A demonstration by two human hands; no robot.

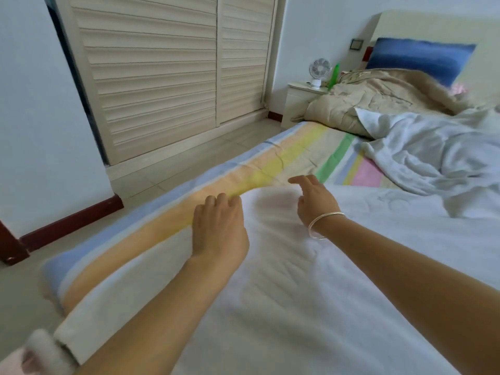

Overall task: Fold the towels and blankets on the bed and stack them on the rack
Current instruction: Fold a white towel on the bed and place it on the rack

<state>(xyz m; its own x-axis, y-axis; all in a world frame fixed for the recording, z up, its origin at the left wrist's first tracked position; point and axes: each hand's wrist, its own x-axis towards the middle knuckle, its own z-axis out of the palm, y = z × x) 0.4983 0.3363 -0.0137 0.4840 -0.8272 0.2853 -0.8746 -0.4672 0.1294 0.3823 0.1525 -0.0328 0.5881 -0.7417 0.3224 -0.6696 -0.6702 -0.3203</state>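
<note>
A white towel [284, 280] lies spread flat on the bed, over the striped pastel sheet [284, 155]. My left hand [219, 228] rests on the towel's far left edge with its fingers curled at the corner; whether it pinches the cloth is blurred. My right hand [315, 200], with a silver bangle on the wrist, hovers over the towel's far edge with fingers loosely bent and nothing in them. A crumpled white blanket [433, 158] lies at the right. A beige quilt [378, 101] is bunched near the head of the bed.
A blue pillow [416, 56] leans on the headboard. A bedside cabinet [297, 101] holds a small white fan [319, 70] and a green bottle [334, 75]. A louvred wardrobe [176, 71] stands across a strip of tiled floor [173, 161]. No rack is in view.
</note>
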